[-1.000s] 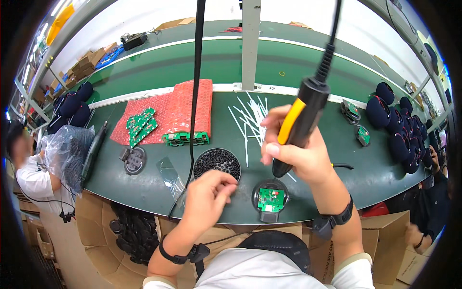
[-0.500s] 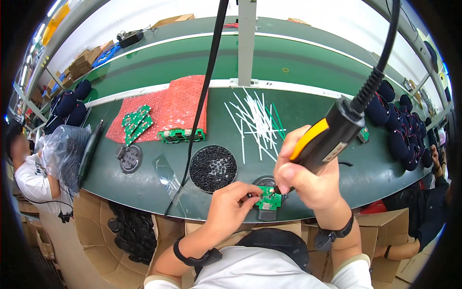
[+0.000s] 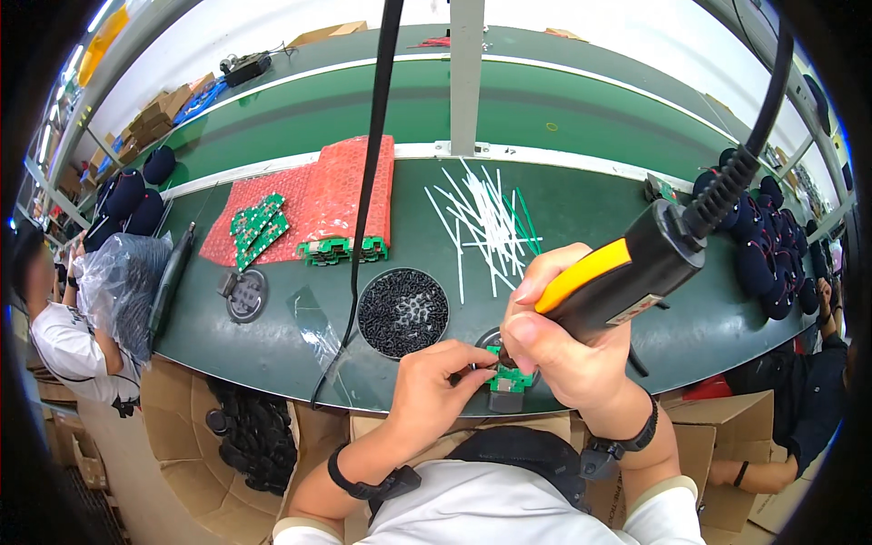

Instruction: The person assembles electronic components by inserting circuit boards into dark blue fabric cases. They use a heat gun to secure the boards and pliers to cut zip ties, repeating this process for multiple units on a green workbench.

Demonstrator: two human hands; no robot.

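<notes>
My right hand is wrapped round a black electric screwdriver with a yellow lever, its thumb toward the tip. The tool slants down left to a green circuit board, which sits on a dark round housing at the bench's near edge. My left hand is closed in a pinch at the board's left side; whatever its fingertips hold is too small to tell. The screwdriver's tip is largely hidden by my fingers. Just left of the board stands a round tray of small black screws.
Pink bubble wrap lies back left with green circuit boards on it. White strips are scattered behind the work. A black cable hangs across the bench. Dark rounded items pile up at right; other people stand at both sides.
The screwdriver and my right hand have shifted slightly right and down, the tip now further over the board's upper middle. My left hand keeps its pinch beside the board.
</notes>
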